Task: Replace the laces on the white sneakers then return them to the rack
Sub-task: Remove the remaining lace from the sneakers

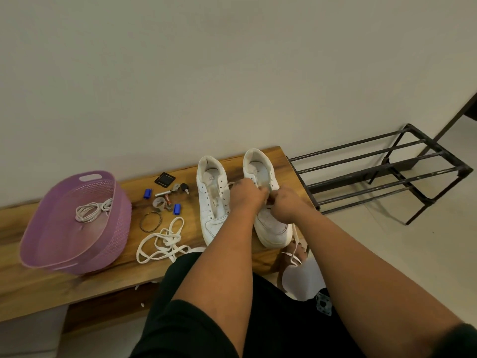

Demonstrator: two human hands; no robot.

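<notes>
On wooden bench top (273,156), toward 1 o'clock: right white leather sneaker (273,226), heel to wall, toe to viewer. Left hand (245,195) and right hand (285,206) both curled over its eyelet rows, fingers seeming to pinch white flat lace (296,237) there; exact grip hidden, loose tail hanging past toe at 5 o'clock. Judged step: threading new lace, lower rows only. Next move: pull end through, cross to opposite eyelet, keep flat, even tension.

Just beside, at 9 o'clock: second white sneaker (213,202), eyelets bare. Farther at 8 o'clock: loose white lace pile (161,241). At 9 o'clock: purple plastic basket (51,228) holding coiled lace. At 3 o'clock on floor: black metal shoe rack (387,165), no shoes on it.
</notes>
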